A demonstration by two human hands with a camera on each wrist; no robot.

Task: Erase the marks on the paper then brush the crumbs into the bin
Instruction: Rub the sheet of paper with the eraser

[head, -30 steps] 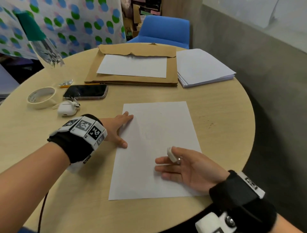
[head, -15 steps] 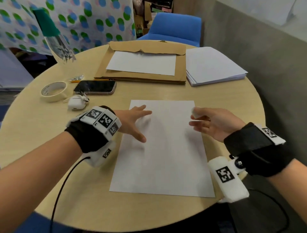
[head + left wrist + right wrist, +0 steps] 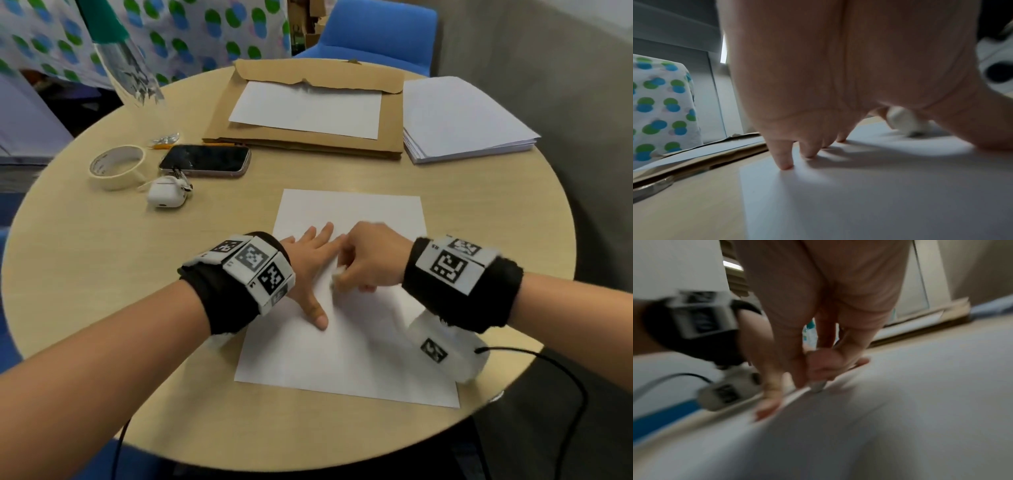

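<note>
A white sheet of paper (image 3: 356, 346) lies on the round wooden table (image 3: 102, 260) in front of me. My left hand (image 3: 313, 260) lies flat on its upper left part, fingers spread and straight, fingertips (image 3: 786, 166) pressing the sheet. My right hand (image 3: 368, 260) pinches a small white eraser (image 3: 337, 275) and holds its tip against the paper just right of the left thumb. The eraser (image 3: 904, 121) shows beyond the left palm, and in the blurred right wrist view its tip (image 3: 817, 387) touches the sheet. Any marks are too faint to see.
A brown envelope (image 3: 308, 65) with a sheet on it lies at the back, a paper stack (image 3: 462, 120) to its right. A phone (image 3: 205, 159), a tape roll (image 3: 116, 166) and an earbud case (image 3: 166, 195) sit at the left. A blue chair (image 3: 376, 31) stands behind.
My right hand has swung left from the sheet's right edge and turned palm down, bringing the eraser onto the paper beside the left hand. The left hand has shifted further onto the sheet.
</note>
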